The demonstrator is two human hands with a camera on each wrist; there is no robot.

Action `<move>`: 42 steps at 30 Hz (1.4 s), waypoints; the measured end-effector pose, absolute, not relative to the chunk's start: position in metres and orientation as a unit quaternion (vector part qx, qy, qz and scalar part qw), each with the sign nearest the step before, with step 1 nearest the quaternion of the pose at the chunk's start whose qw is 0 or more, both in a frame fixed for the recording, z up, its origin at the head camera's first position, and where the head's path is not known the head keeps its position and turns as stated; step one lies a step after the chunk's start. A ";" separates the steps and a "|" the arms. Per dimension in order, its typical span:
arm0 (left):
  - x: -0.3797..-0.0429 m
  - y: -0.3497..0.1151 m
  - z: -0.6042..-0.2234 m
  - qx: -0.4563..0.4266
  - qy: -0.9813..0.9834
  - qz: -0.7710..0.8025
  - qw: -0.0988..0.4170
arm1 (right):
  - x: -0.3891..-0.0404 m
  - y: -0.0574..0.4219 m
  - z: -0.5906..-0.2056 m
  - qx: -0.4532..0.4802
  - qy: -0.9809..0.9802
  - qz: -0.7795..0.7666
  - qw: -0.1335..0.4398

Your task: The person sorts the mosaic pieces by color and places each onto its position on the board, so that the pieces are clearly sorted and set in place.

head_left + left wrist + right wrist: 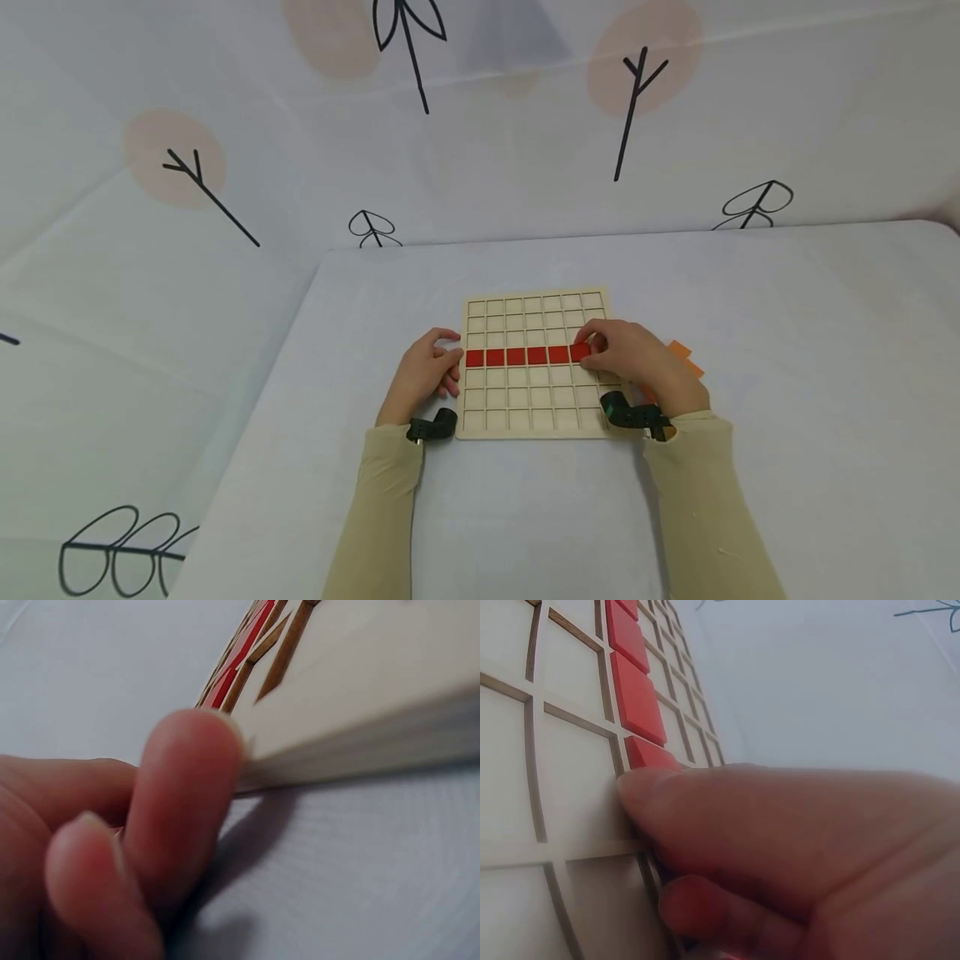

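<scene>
A pale wooden board [532, 421] with a grid of square recesses lies on the table. Across its middle runs a row of red square tiles [516, 357], starting at the left edge. At the row's right end, my right hand [632, 352] pinches a red tile [580, 352] between thumb and fingers, over a recess in that row. The right wrist view shows this tile [651, 754] partly hidden behind the thumb. My left hand [422, 372] is at the board's left edge, its fingers loosely bent. In the left wrist view a fingertip [187, 750] touches the board's side.
Orange pieces [681, 350] lie on the table right of the board, partly covered by the right wrist. White cloth [525, 517] covers the table. A patterned cloth [525, 167] hangs behind it. Each wrist carries a dark camera, the left one [435, 426] near the board's lower left corner.
</scene>
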State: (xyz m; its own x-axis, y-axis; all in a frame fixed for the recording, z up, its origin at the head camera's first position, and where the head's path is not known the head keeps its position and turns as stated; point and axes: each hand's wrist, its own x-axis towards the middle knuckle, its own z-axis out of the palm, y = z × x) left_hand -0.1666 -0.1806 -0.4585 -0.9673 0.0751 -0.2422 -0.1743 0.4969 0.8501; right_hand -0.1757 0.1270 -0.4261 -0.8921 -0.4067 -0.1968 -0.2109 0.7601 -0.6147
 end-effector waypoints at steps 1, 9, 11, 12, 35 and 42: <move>-0.166 -0.181 -0.458 -0.028 0.856 0.501 0.124 | -0.175 0.127 -0.426 -0.167 0.924 -0.303 0.161; -0.164 -0.181 -0.459 -0.034 0.857 0.499 0.124 | -0.171 0.125 -0.425 -0.166 0.926 -0.299 0.158; -0.164 -0.181 -0.459 -0.035 0.857 0.498 0.125 | -0.170 0.124 -0.425 -0.165 0.926 -0.302 0.157; -0.164 -0.181 -0.459 -0.035 0.857 0.498 0.125 | -0.170 0.124 -0.425 -0.164 0.926 -0.302 0.156; -0.165 -0.181 -0.457 -0.031 0.860 0.494 0.124 | -0.173 0.130 -0.426 -0.152 0.924 -0.322 0.142; -0.166 -0.180 -0.457 -0.036 0.860 0.493 0.127 | -0.173 0.135 -0.423 -0.150 0.920 -0.340 0.128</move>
